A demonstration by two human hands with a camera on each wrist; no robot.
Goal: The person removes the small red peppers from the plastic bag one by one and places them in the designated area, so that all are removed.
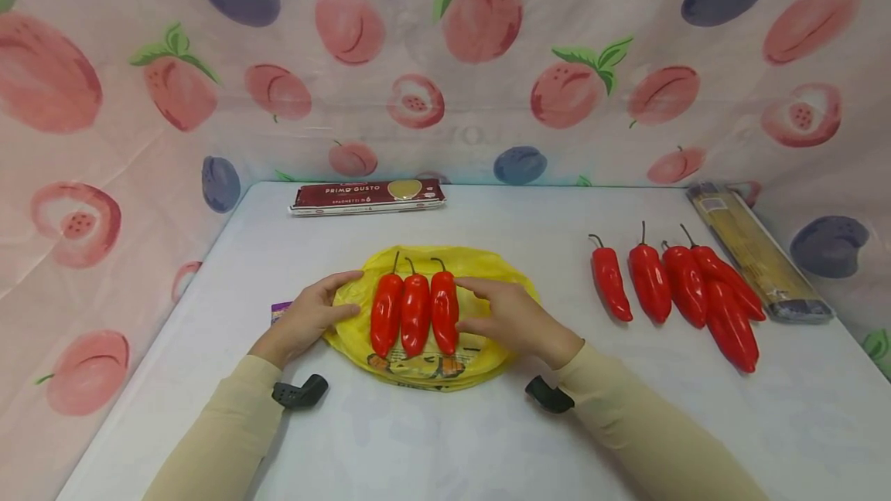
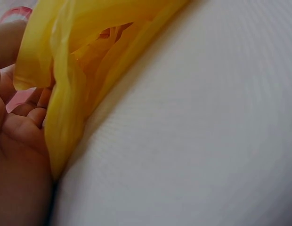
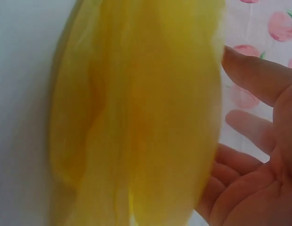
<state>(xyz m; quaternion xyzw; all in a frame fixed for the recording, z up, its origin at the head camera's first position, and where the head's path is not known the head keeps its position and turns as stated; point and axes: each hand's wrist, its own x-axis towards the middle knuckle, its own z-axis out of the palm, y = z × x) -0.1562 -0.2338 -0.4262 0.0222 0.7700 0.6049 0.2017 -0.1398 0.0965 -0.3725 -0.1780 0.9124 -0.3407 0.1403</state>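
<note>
Three long red peppers with dark stems, the left pepper (image 1: 386,314), middle pepper (image 1: 415,315) and right pepper (image 1: 444,311), lie side by side on a yellow plastic bag (image 1: 497,273). At the bag's left edge is my left hand (image 1: 309,317), thumb and fingers spread apart; in the left wrist view the bag's folds (image 2: 66,113) hide part of the fingers. My right hand (image 1: 511,315) reaches over the bag's right side, its thumb and forefinger extended to the right pepper's side. Whether they touch it I cannot tell. The bag (image 3: 150,117) hides the peppers in the right wrist view.
Several more red peppers (image 1: 650,284) lie to the right, some overlapping. Beyond them is a clear spaghetti pack (image 1: 762,253). A dark red spaghetti pack (image 1: 369,197) lies at the back of the white table (image 1: 431,454). A small purple thing (image 1: 280,311) shows partly behind my left hand.
</note>
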